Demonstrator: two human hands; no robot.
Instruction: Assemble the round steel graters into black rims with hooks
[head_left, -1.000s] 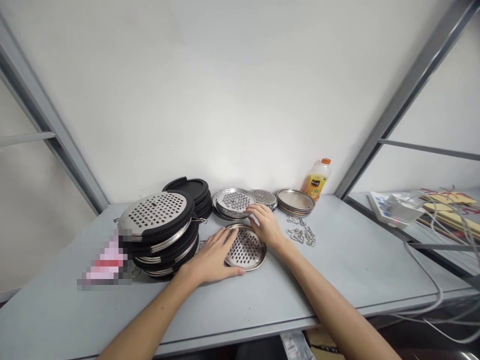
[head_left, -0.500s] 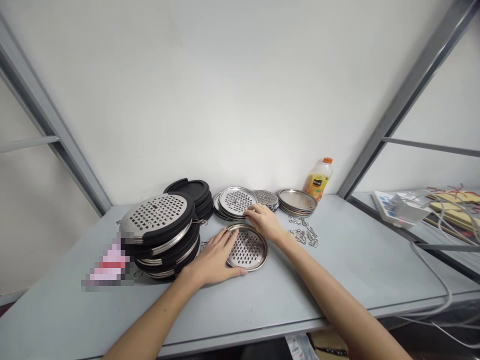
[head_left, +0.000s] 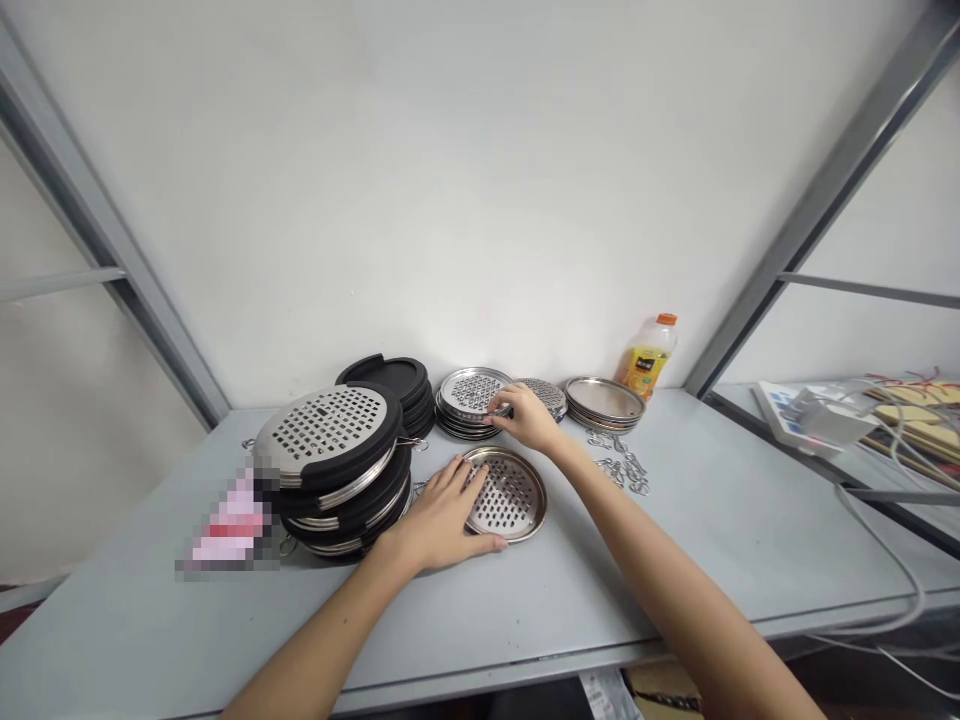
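Observation:
My left hand lies with its fingers spread over the left rim of a round perforated metal plate, which rests face up on the table. Farther back, my right hand has thumb and fingers pinched on the front right edge of another perforated metal disc. That disc is the top one of a low pile by the wall. Left of my left hand stands a tall stack of black-rimmed round pieces with grater-like metal tops and wire clips at the sides.
Black round lids are piled behind the tall stack. At right are a pile of plain metal plates, loose wire clips and an orange-capped bottle. A power strip with cables lies beyond the metal frame.
My right hand has shifted slightly, its fingers now closed at the top disc's edge, and that disc sits squarer on its pile. My left hand stays on the near plate. The view has shifted a little.

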